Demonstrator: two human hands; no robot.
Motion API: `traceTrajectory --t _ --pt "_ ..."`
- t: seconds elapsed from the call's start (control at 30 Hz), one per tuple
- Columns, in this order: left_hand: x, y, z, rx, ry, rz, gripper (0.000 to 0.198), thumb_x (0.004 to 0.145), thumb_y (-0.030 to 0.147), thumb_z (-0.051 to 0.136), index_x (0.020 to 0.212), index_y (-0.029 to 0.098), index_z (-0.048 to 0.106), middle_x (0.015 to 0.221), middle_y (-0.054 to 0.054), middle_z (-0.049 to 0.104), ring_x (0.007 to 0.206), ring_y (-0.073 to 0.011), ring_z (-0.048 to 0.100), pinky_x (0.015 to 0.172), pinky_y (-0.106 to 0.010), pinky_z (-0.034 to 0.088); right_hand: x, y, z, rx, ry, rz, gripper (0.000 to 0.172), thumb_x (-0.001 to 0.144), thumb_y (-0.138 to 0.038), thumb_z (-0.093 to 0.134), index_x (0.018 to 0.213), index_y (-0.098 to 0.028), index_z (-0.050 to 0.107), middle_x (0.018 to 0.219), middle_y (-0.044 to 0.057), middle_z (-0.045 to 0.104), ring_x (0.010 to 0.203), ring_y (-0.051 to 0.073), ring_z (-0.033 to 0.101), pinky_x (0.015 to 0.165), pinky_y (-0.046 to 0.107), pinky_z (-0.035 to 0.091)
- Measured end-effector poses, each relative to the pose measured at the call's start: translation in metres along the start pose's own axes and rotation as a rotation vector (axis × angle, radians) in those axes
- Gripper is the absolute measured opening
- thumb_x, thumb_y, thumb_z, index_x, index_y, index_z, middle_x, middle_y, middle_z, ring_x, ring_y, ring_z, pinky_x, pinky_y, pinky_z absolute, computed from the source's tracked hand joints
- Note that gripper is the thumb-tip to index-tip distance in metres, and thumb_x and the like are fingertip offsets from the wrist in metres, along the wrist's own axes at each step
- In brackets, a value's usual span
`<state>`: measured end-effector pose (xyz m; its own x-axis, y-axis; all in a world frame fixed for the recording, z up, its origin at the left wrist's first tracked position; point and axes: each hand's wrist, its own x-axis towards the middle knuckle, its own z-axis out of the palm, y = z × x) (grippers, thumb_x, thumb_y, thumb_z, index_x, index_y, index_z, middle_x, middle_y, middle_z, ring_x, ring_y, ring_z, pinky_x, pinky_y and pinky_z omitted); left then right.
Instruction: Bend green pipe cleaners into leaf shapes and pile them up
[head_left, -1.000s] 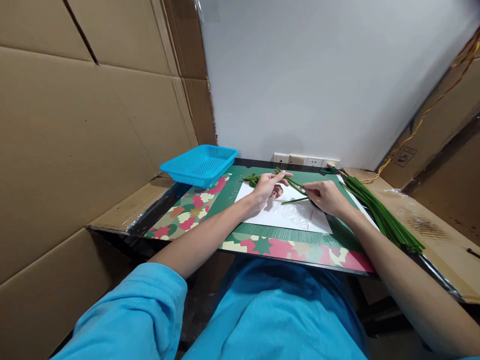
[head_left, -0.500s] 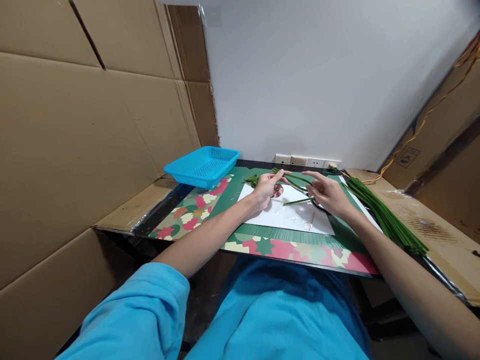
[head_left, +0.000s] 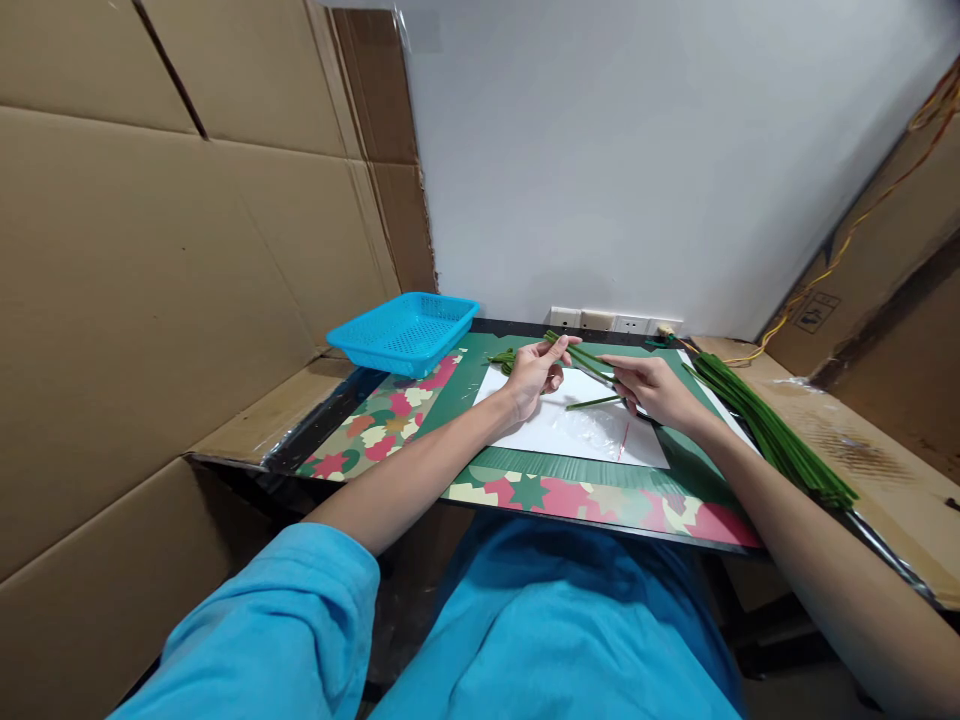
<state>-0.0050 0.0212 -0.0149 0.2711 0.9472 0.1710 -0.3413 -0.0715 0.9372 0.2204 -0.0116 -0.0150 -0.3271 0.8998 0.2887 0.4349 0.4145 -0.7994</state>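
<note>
My left hand (head_left: 534, 378) pinches green pipe cleaners (head_left: 574, 353) between thumb and fingers, above a white sheet (head_left: 570, 440). From the other side, my right hand (head_left: 651, 388) has its fingers closed at the right end of these stems. One short green stem (head_left: 592, 403) sticks out below the right fingers, over the sheet; whether that hand grips it I cannot tell. Beneath the right hand is something dark, mostly hidden. Behind my left hand lies a small clump of bent green stems (head_left: 501, 360).
A blue plastic basket (head_left: 405, 362) stands at the back left of the table. On the right lies a thick bundle of green pipe cleaners (head_left: 772, 430). Cardboard panels (head_left: 187, 250) flank the left side, and wall sockets (head_left: 598, 320) sit behind the table.
My right index finger has come down from a raised position onto the stems, and the right hand has closed up. My left hand has barely moved.
</note>
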Motion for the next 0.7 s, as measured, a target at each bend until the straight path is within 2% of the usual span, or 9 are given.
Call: traceTrajectory --t 0.2,0.37,0.53,0.7 --pt "-0.001 0.001 0.003 -0.015 0.028 -0.004 0.044 0.08 0.053 0.081 0.104 0.017 0.077 0.074 0.003 0.058 0.04 -0.0018 0.041 0.039 -0.022 0.017 0.0 -0.004 -0.003 0.05 0.001 -0.002 0.053 0.099 -0.043 0.051 0.142 -0.014 0.064 0.061 -0.004 0.051 0.047 0.013 0.051 0.048 0.027 0.045" --pt "-0.002 0.007 0.002 -0.135 0.101 -0.033 0.04 0.077 0.047 0.087 0.101 0.017 0.076 0.072 0.005 0.055 0.043 -0.0009 0.041 0.04 -0.019 0.022 0.0 -0.012 -0.001 0.018 0.092 -0.092 0.06 0.089 -0.044 0.071 0.141 -0.017 0.064 0.076 0.002 0.062 0.059 0.015 0.055 0.053 0.027 0.049" --pt "0.0 0.005 -0.001 -0.227 0.071 -0.074 0.041 0.077 0.042 0.088 0.105 0.016 0.074 0.073 0.005 0.054 0.046 -0.0009 0.041 0.042 -0.018 0.026 0.001 -0.01 0.003 0.076 0.234 -0.15 0.052 0.084 -0.044 0.077 0.127 -0.016 0.072 0.089 0.007 0.067 0.075 0.018 0.062 0.062 0.03 0.058" --pt "-0.001 0.001 0.0 -0.235 0.046 -0.096 0.041 0.077 0.042 0.088 0.105 0.015 0.074 0.071 0.005 0.053 0.044 -0.0011 0.04 0.04 -0.019 0.023 -0.001 -0.007 0.003 0.103 0.314 -0.14 0.048 0.08 -0.047 0.082 0.114 -0.014 0.076 0.08 0.006 0.069 0.068 0.019 0.065 0.065 0.035 0.062"
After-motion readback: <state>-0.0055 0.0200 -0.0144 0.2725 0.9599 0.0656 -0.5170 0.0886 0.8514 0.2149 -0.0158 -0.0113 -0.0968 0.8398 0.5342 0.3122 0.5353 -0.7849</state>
